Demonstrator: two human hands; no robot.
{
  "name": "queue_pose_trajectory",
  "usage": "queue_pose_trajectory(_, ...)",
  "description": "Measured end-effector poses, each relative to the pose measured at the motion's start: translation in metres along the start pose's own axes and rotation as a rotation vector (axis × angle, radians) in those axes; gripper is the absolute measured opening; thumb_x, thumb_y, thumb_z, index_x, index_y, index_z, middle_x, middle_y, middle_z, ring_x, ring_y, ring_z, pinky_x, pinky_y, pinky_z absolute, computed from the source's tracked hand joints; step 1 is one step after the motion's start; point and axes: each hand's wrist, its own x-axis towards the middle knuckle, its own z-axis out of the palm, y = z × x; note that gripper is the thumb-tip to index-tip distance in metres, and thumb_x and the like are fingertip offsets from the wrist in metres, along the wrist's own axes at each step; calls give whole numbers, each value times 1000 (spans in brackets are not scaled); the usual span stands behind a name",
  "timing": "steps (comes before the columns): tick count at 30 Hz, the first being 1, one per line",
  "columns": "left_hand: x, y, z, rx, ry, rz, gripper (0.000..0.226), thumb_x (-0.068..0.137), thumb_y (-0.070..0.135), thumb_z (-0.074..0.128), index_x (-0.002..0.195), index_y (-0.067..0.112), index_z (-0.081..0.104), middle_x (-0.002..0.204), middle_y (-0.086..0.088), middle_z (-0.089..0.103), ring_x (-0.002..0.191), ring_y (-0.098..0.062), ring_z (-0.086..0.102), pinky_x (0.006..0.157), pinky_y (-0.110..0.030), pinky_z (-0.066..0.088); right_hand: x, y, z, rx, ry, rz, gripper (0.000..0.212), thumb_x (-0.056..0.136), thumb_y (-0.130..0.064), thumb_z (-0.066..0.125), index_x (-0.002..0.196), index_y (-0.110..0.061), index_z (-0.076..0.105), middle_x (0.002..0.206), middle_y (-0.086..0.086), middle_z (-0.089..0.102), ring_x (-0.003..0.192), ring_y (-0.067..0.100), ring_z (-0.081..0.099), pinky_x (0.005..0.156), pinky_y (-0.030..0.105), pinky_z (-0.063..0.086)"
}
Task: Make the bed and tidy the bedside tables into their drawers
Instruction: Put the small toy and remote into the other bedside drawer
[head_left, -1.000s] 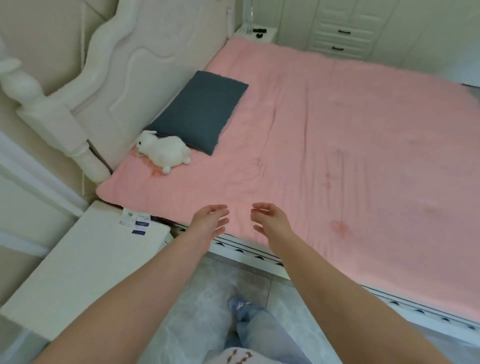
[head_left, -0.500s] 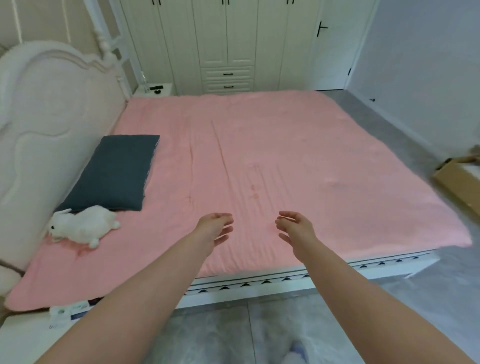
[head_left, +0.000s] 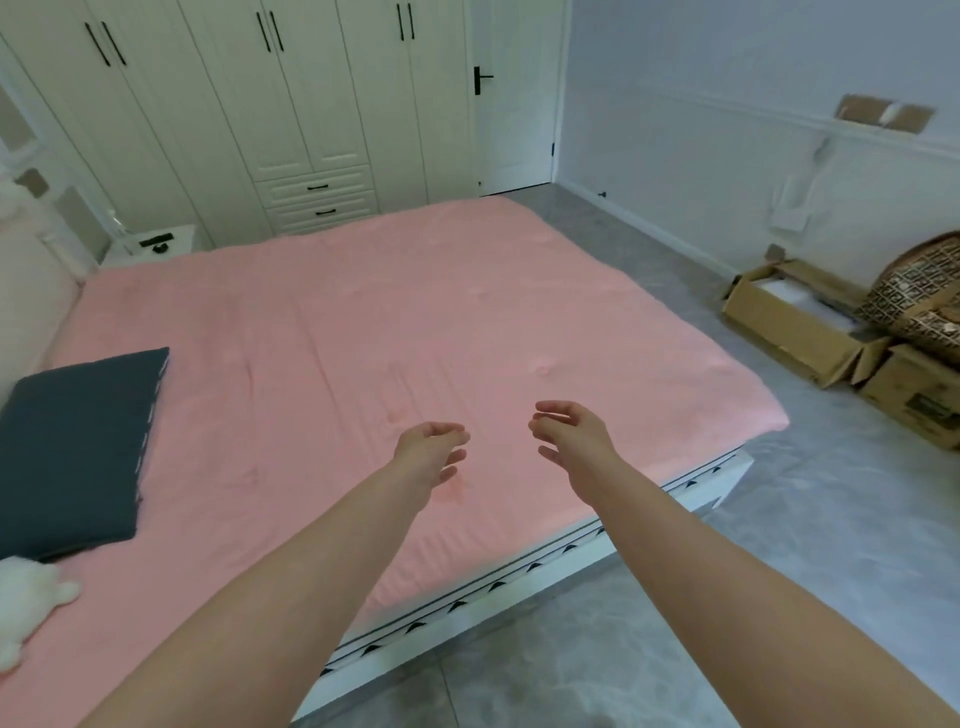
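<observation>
Bedroom, grey floor (head_left: 779, 597), cream wardrobe (head_left: 234, 104) on the far wall with two small drawers (head_left: 319, 200) low in its middle section, white door (head_left: 511, 104) to the right of it. We stand at the near side of the bed, looking across it.

Pink cover (head_left: 415, 322) lies flat over the whole mattress, only shallow creases showing. White bed frame (head_left: 519, 577) with a dark triangle trim shows along the near edge below the cover.

Grey pillow (head_left: 72, 452) lies flat on the cover at the left, near the headboard side. White plush toy (head_left: 26, 603) sits just in front of it at the left frame edge, partly cut off.

Far bedside table (head_left: 156, 241) is beyond the bed's far corner, next to the wardrobe; small dark items on its top, too small to identify.

Our left hand (head_left: 428, 454) and right hand (head_left: 574, 436) are both stretched out above the cover near the near edge, apart from each other, palms facing inward. Fingers on both are loosely curved and spread, holding nothing. We cannot tell if either hand touches the fabric.

Right side of the room: open cardboard boxes (head_left: 800, 322) on the floor against the wall, a patterned woven bag (head_left: 919, 291) resting on top of them.
</observation>
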Motion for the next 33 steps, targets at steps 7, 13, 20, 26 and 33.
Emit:
queue_pose_trajectory(7,27,23,113,65,-124,3,11,87,11,68,96,17,65,97,-2,66,89,-17,65,83,-31,51,34,-29,-102,13,122,-18,22,84,-1,67,99,-17,66,100,3,66,96,19,62,96,42,51)
queue_pose_trajectory(13,39,34,206,104,-198,-7,14,87,13,67,101,15,66,100,-2,67,90,-17,66,74,-27,52,54,-48,-183,42,200,-26,23,84,-1,67,102,-16,66,102,4,66,97,19,61,92,39,52)
queue_pose_trajectory(20,43,36,311,199,-267,5,9,87,12,67,94,17,65,102,-3,67,94,-21,65,71,-26,50,63,-62,-284,60,319,-61,22,83,-3,68,98,-19,67,102,2,66,94,16,61,87,35,53)
queue_pose_trajectory(26,45,29,394,287,-370,-4,8,86,12,68,92,16,65,104,-4,68,94,-21,66,73,-28,50,56,-64,-360,113,463,-69,21,82,-5,70,97,-20,67,106,4,67,97,15,63,90,36,54)
queue_pose_trajectory(33,52,18,487,368,-501,-42,7,87,9,66,86,16,63,99,-4,67,91,-21,66,73,-28,51,53,-66,-427,191,627,-72,18,84,-4,69,93,-19,66,104,7,66,95,17,63,90,38,53)
